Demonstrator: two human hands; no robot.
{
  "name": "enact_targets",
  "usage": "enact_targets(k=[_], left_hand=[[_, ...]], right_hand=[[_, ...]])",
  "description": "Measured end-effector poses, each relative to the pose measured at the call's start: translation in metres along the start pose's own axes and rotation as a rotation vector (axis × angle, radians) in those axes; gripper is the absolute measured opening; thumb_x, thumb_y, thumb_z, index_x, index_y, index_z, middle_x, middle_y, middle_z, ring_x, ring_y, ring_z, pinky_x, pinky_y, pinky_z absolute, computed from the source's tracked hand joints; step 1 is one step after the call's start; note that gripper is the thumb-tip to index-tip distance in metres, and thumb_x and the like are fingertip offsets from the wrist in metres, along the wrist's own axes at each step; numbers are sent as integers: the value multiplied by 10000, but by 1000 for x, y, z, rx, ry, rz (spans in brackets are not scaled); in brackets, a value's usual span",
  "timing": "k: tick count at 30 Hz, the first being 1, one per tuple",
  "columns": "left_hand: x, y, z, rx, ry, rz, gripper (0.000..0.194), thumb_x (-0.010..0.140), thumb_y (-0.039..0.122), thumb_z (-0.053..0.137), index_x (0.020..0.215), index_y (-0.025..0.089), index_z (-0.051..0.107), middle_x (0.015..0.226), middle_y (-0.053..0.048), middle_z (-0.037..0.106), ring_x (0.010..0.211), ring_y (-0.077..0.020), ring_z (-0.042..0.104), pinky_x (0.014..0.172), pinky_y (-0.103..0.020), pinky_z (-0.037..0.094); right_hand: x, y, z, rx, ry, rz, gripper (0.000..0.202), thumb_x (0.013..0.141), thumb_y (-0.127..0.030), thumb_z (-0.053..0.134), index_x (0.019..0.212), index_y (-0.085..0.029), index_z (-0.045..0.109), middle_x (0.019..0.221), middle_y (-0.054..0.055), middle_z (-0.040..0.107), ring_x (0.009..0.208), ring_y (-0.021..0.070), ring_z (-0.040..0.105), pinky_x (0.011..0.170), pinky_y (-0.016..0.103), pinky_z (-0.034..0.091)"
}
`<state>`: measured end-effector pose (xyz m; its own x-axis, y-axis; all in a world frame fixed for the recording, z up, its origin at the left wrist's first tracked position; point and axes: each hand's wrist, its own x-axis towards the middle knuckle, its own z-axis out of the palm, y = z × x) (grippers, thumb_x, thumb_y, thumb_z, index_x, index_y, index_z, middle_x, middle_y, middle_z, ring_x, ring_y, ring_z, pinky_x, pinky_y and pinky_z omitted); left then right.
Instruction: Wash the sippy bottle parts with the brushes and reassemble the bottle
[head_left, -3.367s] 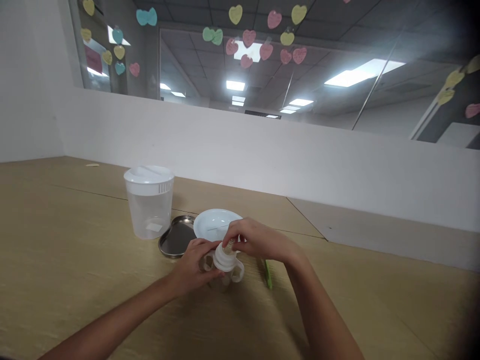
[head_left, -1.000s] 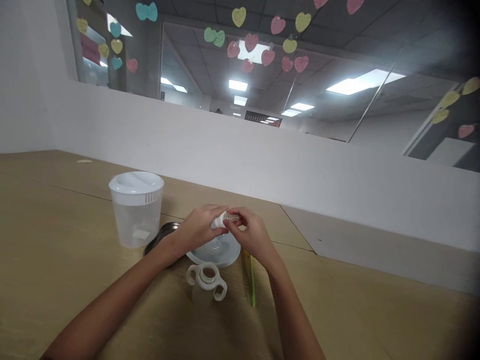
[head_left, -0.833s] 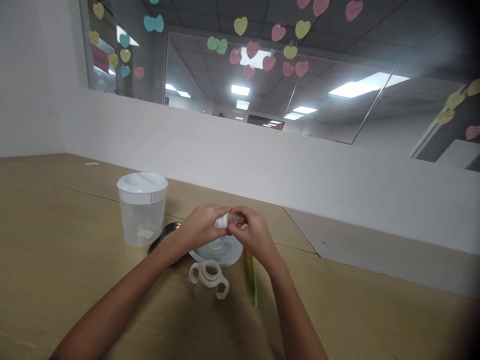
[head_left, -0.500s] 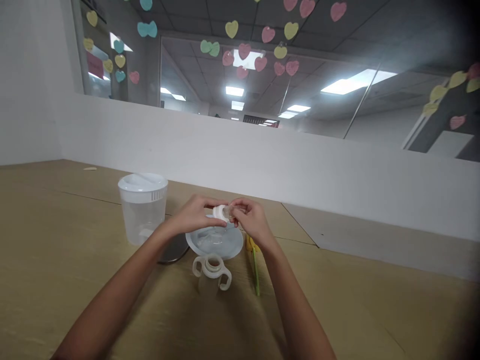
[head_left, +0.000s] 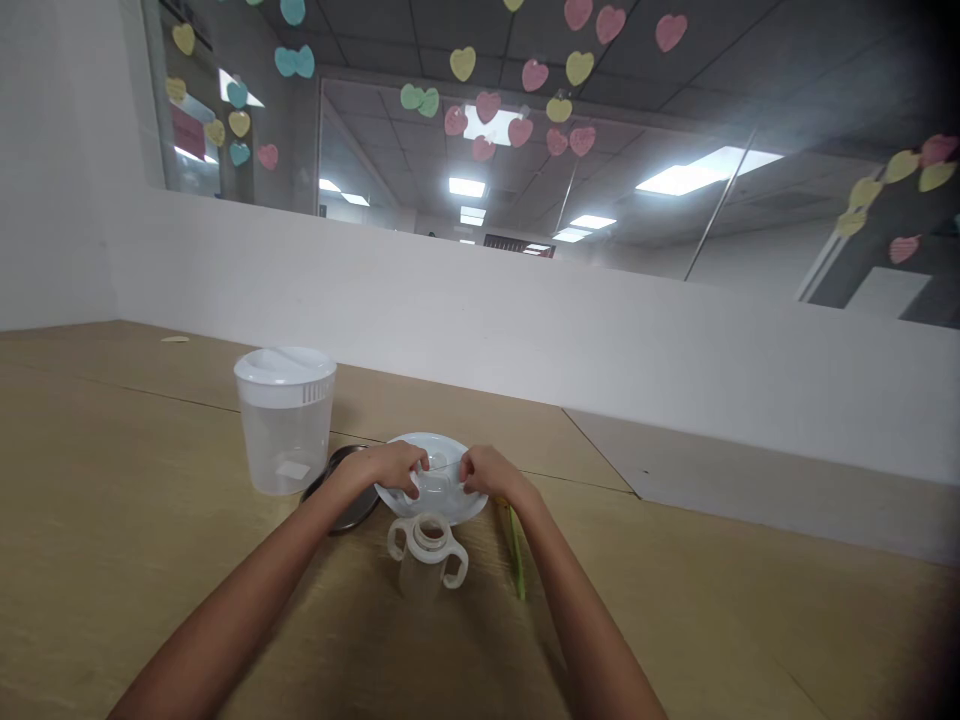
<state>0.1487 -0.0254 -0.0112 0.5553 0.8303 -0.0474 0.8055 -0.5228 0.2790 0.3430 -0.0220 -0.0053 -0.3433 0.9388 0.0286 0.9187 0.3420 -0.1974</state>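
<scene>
My left hand (head_left: 399, 466) is over the left side of a white bowl (head_left: 471, 508), thumb and fingers apart, with nothing visible between them. Opposite it, my right hand (head_left: 486, 472) is at the bowl's right rim with its fingers curled together; what they hold, if anything, is hidden. Between the hands, pale clear pieces (head_left: 437, 463) show in the bowl, too faint to name. Nearer to me a baby bottle (head_left: 426, 560) stands upright, uncapped, with a white two-handled collar around its neck.
A clear plastic tub (head_left: 289, 440) with a white lid stands at the left. Behind my left wrist lies a dark round metal lid or plate (head_left: 356, 512). A green-stemmed yellow item (head_left: 516, 555) lies beside my right forearm. A white wall rises behind the table.
Both hands have come down toward the bowl and moved apart. The white ring and clear piece held between them before are no longer visible in my fingers.
</scene>
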Motion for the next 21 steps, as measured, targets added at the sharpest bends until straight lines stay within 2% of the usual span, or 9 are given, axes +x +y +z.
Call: enact_targets(k=[3, 7, 13, 17, 19, 21], left_hand=[[0, 4, 2, 24, -42, 14, 473, 603, 277, 698, 1054, 210, 574, 1029, -34, 653, 862, -187, 618, 644, -224, 439], [-2, 13, 3, 68, -32, -39, 486, 563, 247, 724, 1025, 195, 581, 1056, -73, 644, 895, -232, 615, 665, -261, 450], [-3, 20, 5, 123, -41, -98, 494, 593, 313, 718, 1038, 152, 576, 1082, -138, 626, 943, -290, 605, 695, -311, 470], [1, 19, 8, 133, -58, -119, 511, 605, 294, 718, 1066, 132, 568, 1093, -158, 623, 955, -299, 607, 709, -320, 481], [-1, 19, 3, 137, -53, -135, 552, 594, 282, 732, 1093, 122, 555, 1111, -168, 614, 967, -303, 603, 731, -329, 481], [-12, 20, -12, 116, -4, -138, 588, 592, 288, 739, 1123, 136, 538, 1125, -156, 610, 981, -294, 597, 759, -332, 478]], right_hand=[[3, -2, 9, -75, -22, 5, 163, 571, -5, 660, 644, -149, 644, 718, 24, 655, 677, 130, 579, 562, 192, 348], [8, -1, 18, -137, -8, -2, 209, 586, -41, 666, 768, -141, 646, 821, 57, 659, 763, 166, 585, 579, 212, 334], [18, 1, 26, -130, 5, -42, 215, 587, -80, 692, 780, -148, 629, 811, 49, 642, 770, 174, 571, 587, 225, 318], [20, 2, 26, -91, -6, -62, 219, 592, -73, 690, 787, -149, 626, 783, 34, 638, 739, 160, 567, 579, 220, 319], [19, 0, 22, -72, -14, -65, 230, 591, -85, 702, 799, -148, 626, 772, 32, 642, 724, 159, 570, 577, 218, 329], [16, -2, 16, -50, -10, -72, 259, 609, -117, 709, 851, -146, 624, 797, 40, 652, 736, 163, 577, 597, 219, 353]])
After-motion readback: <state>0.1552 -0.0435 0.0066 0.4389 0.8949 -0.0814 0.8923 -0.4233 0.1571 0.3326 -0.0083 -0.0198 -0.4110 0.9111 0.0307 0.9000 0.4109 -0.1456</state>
